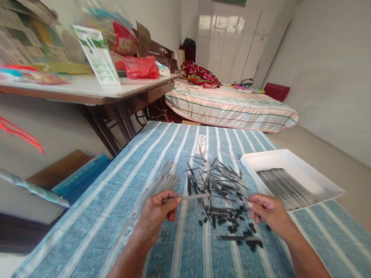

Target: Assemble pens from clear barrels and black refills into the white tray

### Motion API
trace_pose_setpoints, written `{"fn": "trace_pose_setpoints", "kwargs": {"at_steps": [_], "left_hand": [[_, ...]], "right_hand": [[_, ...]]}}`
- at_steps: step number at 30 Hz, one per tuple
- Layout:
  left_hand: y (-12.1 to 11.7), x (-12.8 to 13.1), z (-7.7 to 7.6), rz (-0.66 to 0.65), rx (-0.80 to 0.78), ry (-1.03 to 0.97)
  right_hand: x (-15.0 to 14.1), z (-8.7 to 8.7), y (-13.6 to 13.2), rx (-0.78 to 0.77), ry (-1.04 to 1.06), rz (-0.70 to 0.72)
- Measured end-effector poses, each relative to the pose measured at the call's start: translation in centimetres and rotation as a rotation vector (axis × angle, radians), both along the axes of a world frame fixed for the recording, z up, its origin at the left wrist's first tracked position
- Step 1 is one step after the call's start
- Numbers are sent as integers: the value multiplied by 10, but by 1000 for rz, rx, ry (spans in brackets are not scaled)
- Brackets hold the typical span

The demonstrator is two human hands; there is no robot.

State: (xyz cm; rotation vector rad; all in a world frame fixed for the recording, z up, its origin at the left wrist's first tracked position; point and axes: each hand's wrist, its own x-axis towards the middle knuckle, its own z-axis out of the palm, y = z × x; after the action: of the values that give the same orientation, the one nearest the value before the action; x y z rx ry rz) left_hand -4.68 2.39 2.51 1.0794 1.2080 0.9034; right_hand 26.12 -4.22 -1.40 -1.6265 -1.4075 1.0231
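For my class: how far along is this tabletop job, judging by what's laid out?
Likely done: the neat row of slim dark rods in the white box. In hand: the left hand holds a greyish tube; the right hand pinches a thin piece, too blurred to identify. Apparently left: the pale tubes, scattered dark sticks and small black pieces on the striped cloth.

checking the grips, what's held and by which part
Left hand: a slim grey tube, by its left end. Right hand: a thin piece, part too blurred to tell.

One white box (278, 160), one bed (232, 106) and two tables (116, 216); black sticks (227, 177), black caps (232, 229) and clear tubes (168, 181) overlap beyond counting.
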Motion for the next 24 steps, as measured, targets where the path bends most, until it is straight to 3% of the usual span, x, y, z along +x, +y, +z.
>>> {"fn": "trace_pose_setpoints", "kwargs": {"at_steps": [4, 9, 13, 16, 19, 22, 24], "left_hand": [[3, -6, 4, 55, 20, 10], [-5, 9, -2, -60, -16, 53], [-14, 22, -5, -164, -53, 47], [-19, 25, -5, -156, -52, 42], [-18, 25, -6, -103, -64, 1], [-14, 24, -9, 35, -54, -61], [-11, 23, -11, 111, -50, -61]], "right_hand": [[8, -3, -2, -39, -196, 16], [-24, 15, 3, 157, -509, -30], [-65, 40, 11, 299, -647, 273], [-85, 50, 19, 281, -760, 497], [-87, 53, 31, 267, -786, 595], [-72, 55, 56, 223, -829, 555], [-56, 57, 82, 140, -962, 407]]}}
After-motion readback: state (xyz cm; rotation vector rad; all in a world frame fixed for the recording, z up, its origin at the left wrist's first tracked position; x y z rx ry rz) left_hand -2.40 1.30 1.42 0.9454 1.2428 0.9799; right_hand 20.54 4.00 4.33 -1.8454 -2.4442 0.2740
